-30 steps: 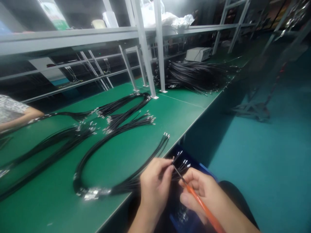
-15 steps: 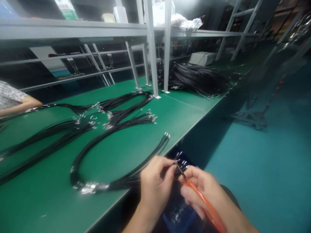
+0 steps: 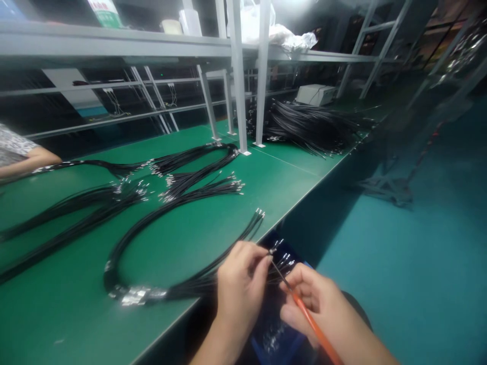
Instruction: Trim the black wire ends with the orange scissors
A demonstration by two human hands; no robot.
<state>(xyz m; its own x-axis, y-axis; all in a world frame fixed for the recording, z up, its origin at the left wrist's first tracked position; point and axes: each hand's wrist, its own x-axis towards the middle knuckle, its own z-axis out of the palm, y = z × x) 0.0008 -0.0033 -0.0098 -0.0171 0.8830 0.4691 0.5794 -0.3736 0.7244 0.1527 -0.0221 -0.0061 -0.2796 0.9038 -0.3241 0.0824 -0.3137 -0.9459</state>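
Note:
My left hand point(image 3: 241, 279) pinches the metal-tipped end of a thin black cable between thumb and forefinger, just past the table's edge. My right hand point(image 3: 317, 299) is closed round orange-handled pliers point(image 3: 310, 322). Their slim dark metal tip meets the cable end at my left fingertips; whether the jaws are apart is too small to tell. Other cables of the same black bundle point(image 3: 190, 287), with silvery terminals, run beneath my left hand and hang over the edge. The bundle loops back across the green table point(image 3: 160, 248), bound with shiny clear tape at its bend.
More black cable bundles point(image 3: 72, 218) lie at the left, and a large pile of cables point(image 3: 308, 124) sits beyond the shelf posts point(image 3: 239, 81). Below my hands is a blue bin point(image 3: 276, 339) with small shiny bits. Another person's arm point(image 3: 34, 159) rests at the far left.
The pliers have turned in my right hand and now show edge-on, their tip closer to my left fingertips. My left hand keeps its pinch on the cable end.

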